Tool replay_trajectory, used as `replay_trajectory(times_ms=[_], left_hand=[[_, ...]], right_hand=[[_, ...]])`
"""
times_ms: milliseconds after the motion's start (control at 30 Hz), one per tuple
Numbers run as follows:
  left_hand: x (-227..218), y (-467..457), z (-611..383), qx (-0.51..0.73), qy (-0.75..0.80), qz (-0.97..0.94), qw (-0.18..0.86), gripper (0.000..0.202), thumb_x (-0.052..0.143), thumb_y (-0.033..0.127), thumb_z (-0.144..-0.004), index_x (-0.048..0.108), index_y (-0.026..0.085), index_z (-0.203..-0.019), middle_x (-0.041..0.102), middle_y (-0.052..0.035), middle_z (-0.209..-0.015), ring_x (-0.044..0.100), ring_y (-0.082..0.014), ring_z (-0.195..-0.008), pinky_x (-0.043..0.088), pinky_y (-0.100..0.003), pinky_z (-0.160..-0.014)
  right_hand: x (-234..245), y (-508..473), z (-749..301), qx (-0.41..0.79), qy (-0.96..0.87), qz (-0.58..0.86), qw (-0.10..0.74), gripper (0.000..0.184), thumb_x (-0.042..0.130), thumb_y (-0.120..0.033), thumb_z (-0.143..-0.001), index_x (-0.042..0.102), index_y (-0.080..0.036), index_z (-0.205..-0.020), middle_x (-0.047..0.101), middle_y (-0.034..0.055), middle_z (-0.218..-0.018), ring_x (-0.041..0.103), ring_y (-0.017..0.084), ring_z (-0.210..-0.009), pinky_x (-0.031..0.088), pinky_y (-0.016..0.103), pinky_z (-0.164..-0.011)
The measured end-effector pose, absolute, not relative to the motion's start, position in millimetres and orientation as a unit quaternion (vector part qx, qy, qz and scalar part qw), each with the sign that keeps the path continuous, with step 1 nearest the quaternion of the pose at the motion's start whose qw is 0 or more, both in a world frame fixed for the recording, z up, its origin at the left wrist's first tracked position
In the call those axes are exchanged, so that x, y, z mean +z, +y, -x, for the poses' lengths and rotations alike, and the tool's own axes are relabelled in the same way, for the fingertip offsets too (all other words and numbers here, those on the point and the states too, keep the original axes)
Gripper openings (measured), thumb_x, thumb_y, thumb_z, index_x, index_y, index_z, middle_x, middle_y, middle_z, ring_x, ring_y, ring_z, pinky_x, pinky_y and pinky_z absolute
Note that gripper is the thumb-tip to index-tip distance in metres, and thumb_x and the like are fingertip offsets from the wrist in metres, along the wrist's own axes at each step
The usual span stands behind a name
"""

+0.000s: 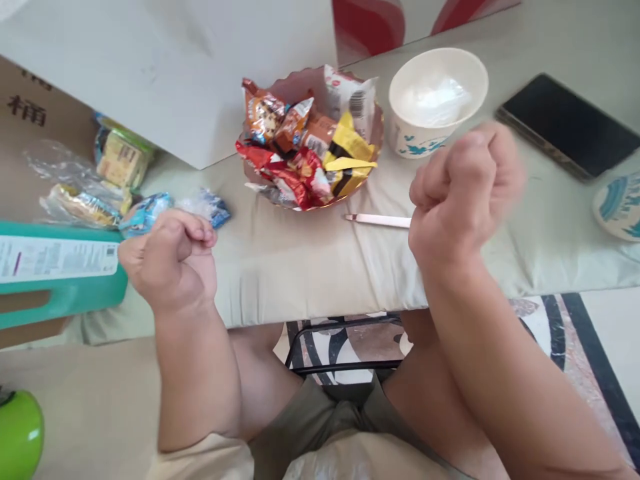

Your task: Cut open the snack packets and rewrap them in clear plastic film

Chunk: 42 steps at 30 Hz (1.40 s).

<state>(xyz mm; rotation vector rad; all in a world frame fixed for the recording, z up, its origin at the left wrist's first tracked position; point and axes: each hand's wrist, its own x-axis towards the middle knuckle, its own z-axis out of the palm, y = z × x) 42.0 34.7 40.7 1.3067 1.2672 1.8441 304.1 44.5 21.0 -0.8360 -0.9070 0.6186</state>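
My left hand (173, 260) is curled into a fist at the table's front edge, beside a blue snack wrapper (145, 213). My right hand (463, 193) is also a fist, raised above the table and slightly blurred; I see nothing in either. Between them, farther back, a brown scalloped bowl (373, 143) holds several wrapped snacks in red, yellow and orange. A thin pale stick-like object (377, 220) lies on the cloth just left of my right hand.
A white paper cup (435, 100) stands behind my right hand, a dark phone (567, 127) and a lid (620, 207) to the right. A teal jug (60, 273), bagged snacks (85, 193), a white box (175, 73) and cardboard sit at left.
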Motion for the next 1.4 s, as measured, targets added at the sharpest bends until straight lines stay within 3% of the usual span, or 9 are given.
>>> replay_trajectory(times_ms=[167, 300, 433, 500, 800, 900, 1033, 1233, 1400], left_hand=[[-6.9, 23.2, 19.0, 0.696, 0.558, -0.443, 0.085, 0.026, 0.057, 0.018, -0.063, 0.046, 0.019, -0.039, 0.039, 0.0022, -0.042, 0.042, -0.0096, -0.045, 0.031, -0.026, -0.049], [-33.0, 29.8, 51.3, 0.580, 0.647, -0.495, -0.024, 0.010, 0.076, 0.020, -0.069, 0.069, 0.019, -0.076, 0.063, -0.0046, -0.092, 0.061, -0.0187, -0.094, 0.048, -0.031, -0.070], [-48.2, 51.3, 68.2, 0.426, 0.681, -0.595, 0.013, 0.087, 0.095, 0.015, -0.052, 0.062, 0.030, -0.130, 0.044, -0.0048, -0.141, 0.042, -0.0278, -0.142, 0.045, -0.047, -0.118], [-53.4, 58.4, 70.7, 0.383, 0.690, -0.612, 0.054, 0.095, 0.095, 0.012, -0.054, 0.057, 0.032, -0.138, 0.040, -0.0072, -0.146, 0.037, -0.0301, -0.148, 0.033, -0.049, -0.131], [-38.0, 18.8, 55.1, 0.381, 0.622, -0.653, 0.205, 0.054, 0.087, 0.041, -0.077, 0.068, 0.034, -0.127, 0.056, -0.0086, -0.131, 0.060, -0.0315, -0.128, 0.052, -0.050, -0.114], [-30.4, 5.9, 45.3, 0.371, 0.519, -0.704, 0.312, 0.055, 0.084, 0.047, -0.080, 0.068, 0.033, -0.130, 0.061, -0.0083, -0.130, 0.063, -0.0295, -0.123, 0.059, -0.045, -0.102], [-19.5, -0.9, 29.3, 0.309, 0.417, -0.721, 0.458, 0.048, 0.082, 0.041, -0.082, 0.072, 0.034, -0.128, 0.064, -0.0069, -0.131, 0.067, -0.0266, -0.120, 0.063, -0.038, -0.093], [-11.6, -1.3, -3.8, 0.263, 0.399, -0.712, 0.515, 0.036, 0.077, 0.032, -0.085, 0.075, 0.034, -0.121, 0.055, -0.0057, -0.149, 0.063, -0.0275, -0.133, 0.061, -0.040, -0.104], [-24.5, 2.7, -19.8, 0.309, 0.419, -0.690, 0.502, 0.072, 0.080, 0.048, -0.082, 0.052, 0.038, -0.147, 0.054, -0.0081, -0.154, 0.066, -0.0293, -0.129, 0.065, -0.040, -0.097]], right_hand=[[6.0, 11.1, -252.8, 0.266, -0.583, 0.365, 0.675, 0.049, 0.056, -0.036, -0.103, 0.033, -0.020, -0.063, 0.030, -0.0040, -0.056, 0.024, 0.008, -0.050, 0.019, 0.029, -0.049], [-2.1, -2.6, -220.9, 0.315, -0.674, 0.393, 0.540, 0.049, 0.056, -0.036, -0.101, 0.035, -0.021, -0.060, 0.032, -0.0030, -0.050, 0.027, 0.009, -0.047, 0.019, 0.030, -0.046], [-7.1, 0.1, -199.5, 0.374, -0.673, 0.460, 0.442, 0.057, 0.049, -0.061, -0.101, 0.036, -0.024, -0.059, 0.034, -0.0009, -0.049, 0.028, 0.012, -0.047, 0.022, 0.033, -0.048], [-10.0, 2.6, -193.8, 0.380, -0.674, 0.475, 0.420, 0.060, 0.049, -0.067, -0.099, 0.036, -0.024, -0.059, 0.033, -0.0006, -0.050, 0.027, 0.013, -0.047, 0.023, 0.034, -0.048], [-20.9, 2.0, -194.1, 0.413, -0.660, 0.476, 0.409, 0.047, 0.057, -0.056, -0.098, 0.045, -0.024, -0.067, 0.039, -0.0019, -0.056, 0.035, 0.012, -0.051, 0.030, 0.031, -0.050], [-24.8, -1.0, -197.1, 0.482, -0.605, 0.478, 0.416, 0.029, 0.064, -0.053, -0.094, 0.057, -0.025, -0.091, 0.060, 0.0031, -0.084, 0.055, 0.015, -0.066, 0.039, 0.027, -0.050], [-25.1, -7.0, -206.5, 0.599, -0.522, 0.475, 0.376, 0.046, 0.070, -0.057, -0.087, 0.056, -0.030, -0.122, 0.061, 0.0085, -0.125, 0.066, 0.019, -0.087, 0.048, 0.025, -0.049], [-15.1, -10.2, -225.0, 0.689, -0.487, 0.445, 0.302, 0.044, 0.075, -0.042, -0.081, 0.056, -0.025, -0.118, 0.062, 0.0057, -0.114, 0.065, 0.014, -0.073, 0.058, 0.028, -0.055], [-18.9, -11.6, -239.9, 0.666, -0.459, 0.460, 0.367, 0.039, 0.075, -0.027, -0.069, 0.052, -0.024, -0.100, 0.057, 0.0013, -0.099, 0.059, 0.012, -0.070, 0.056, 0.029, -0.059]])
